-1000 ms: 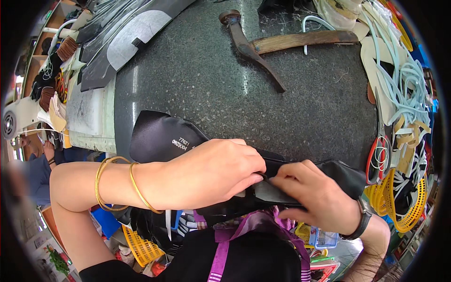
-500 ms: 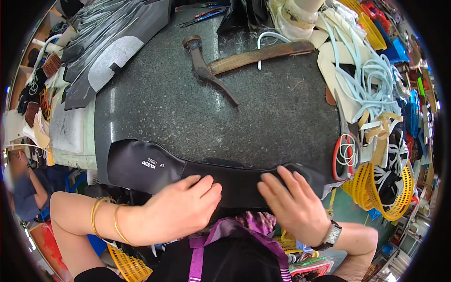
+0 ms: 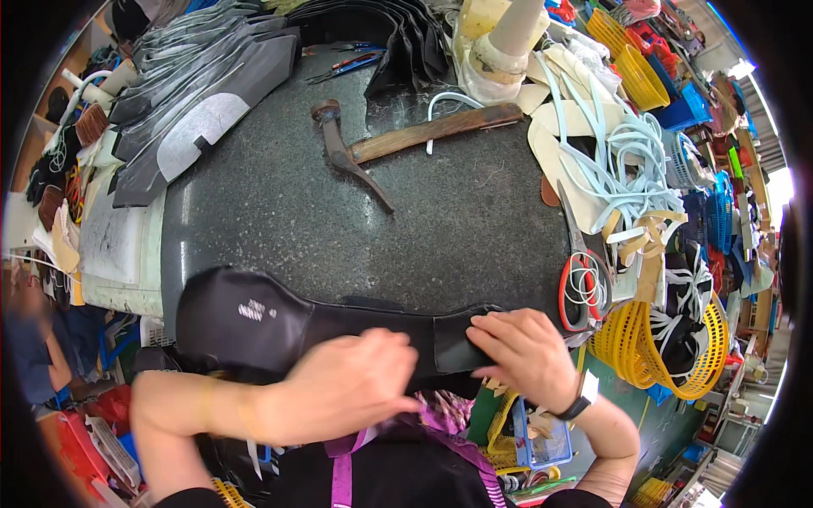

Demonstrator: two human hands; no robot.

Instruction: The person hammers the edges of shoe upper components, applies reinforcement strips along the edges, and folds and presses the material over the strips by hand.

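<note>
The left hand [image 3: 351, 381], blurred, hung at the near edge of the black leather piece [image 3: 339, 320], fingers curled; whether they gripped it could not be told. The right hand [image 3: 532, 356] lay open over the piece's right end, its fingers across the surface, thumb apart. The piece lay along the tabletop's [image 3: 440, 254] near side, long axis running left to right, broad rounded end pointing left. White print [image 3: 257, 310] there was blurred. Beyond lay a hammer [image 3: 423, 135]

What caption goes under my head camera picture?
Left hand blurred over a black panel, right hand on it, hammer lying beyond.
</note>
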